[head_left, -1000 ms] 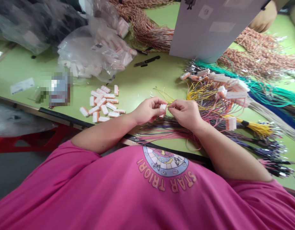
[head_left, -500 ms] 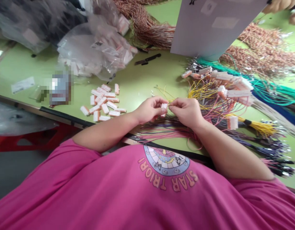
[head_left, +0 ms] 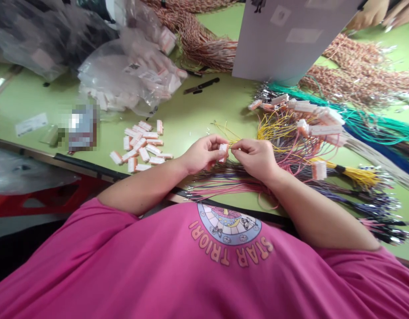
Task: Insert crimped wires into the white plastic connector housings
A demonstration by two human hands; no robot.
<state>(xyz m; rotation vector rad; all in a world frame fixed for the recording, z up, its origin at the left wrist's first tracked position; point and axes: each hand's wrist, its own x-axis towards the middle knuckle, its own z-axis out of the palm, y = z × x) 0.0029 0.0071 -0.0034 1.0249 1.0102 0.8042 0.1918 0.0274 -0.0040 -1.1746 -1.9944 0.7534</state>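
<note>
- White connector: pinched in my left hand, held just above the table edge in front of my chest.
- Right hand: fingertips closed on a yellow wire right at the connector; I can't tell whether it's seated.
- Under both hands: pink and purple wires lying flat on the green table.
- Left of that: loose connectors in a small heap.
- Right: finished harnesses, tangled.
- Far: clear bags, white board, another person's hand.
</note>
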